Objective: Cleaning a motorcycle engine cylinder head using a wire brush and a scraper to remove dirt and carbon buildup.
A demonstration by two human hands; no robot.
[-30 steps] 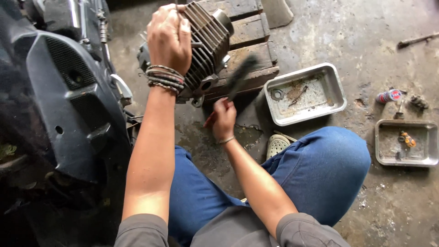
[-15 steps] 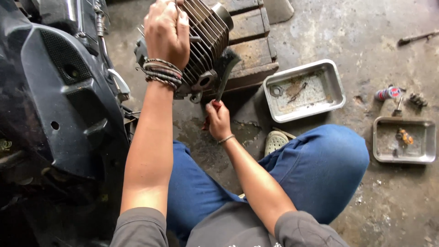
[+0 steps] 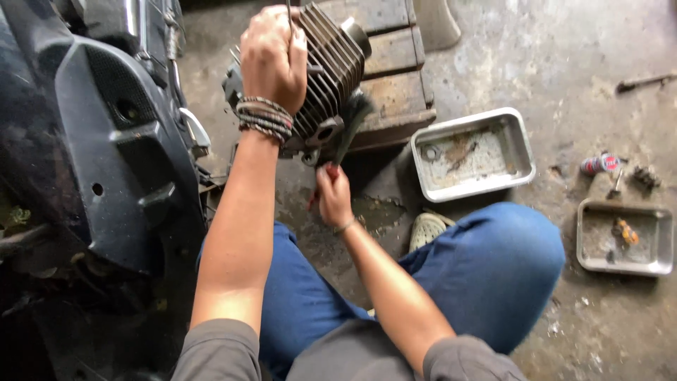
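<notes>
Left hand (image 3: 273, 60) is clamped over the top of the finned engine cylinder (image 3: 326, 77), tilted on wooden blocks (image 3: 395, 77); right hand (image 3: 333, 195), directly below, fists a brush (image 3: 350, 127) whose long axis rises toward the fins, bristles touching.

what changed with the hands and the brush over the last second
The right hand swung the brush from slanting out to the right to nearly upright against the lower end of the finned cylinder. The left hand kept its grip on top of the cylinder. Both metal trays stayed put on the floor.
</notes>
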